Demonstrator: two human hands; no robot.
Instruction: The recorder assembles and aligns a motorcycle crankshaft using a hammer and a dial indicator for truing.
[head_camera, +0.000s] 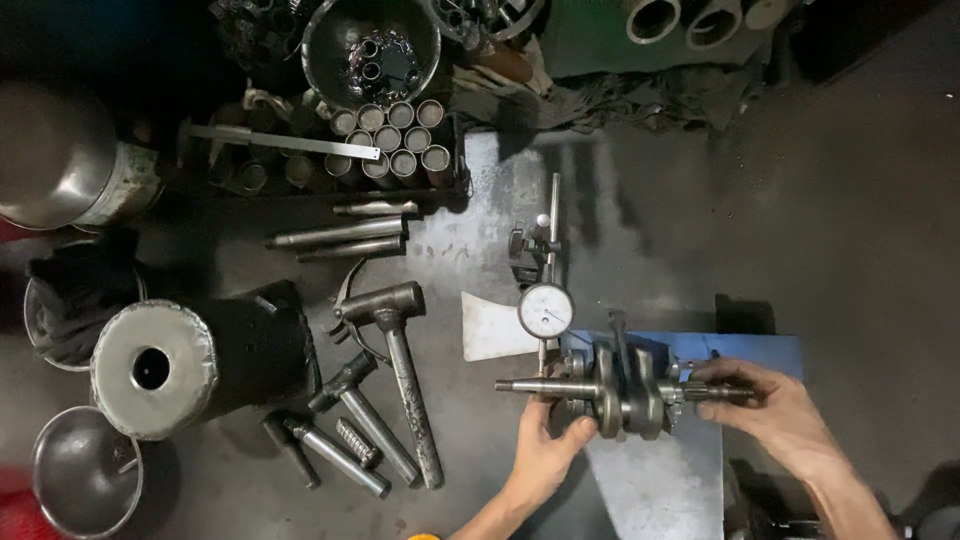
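Well up and left of both hands, one dark round bowl (371, 50) holding small metal rings in oily liquid, and just below it a tray (330, 165) packed with about ten short steel sleeves standing on end. Nearer, left of the hands, two hammers (395, 370). Between the hands, one crankshaft (620, 390) lying level under a dial gauge (546, 311): left hand (548, 450) curled around its left web, right hand (770, 405) pinching its right shaft end.

No packages, labels, signs, screens
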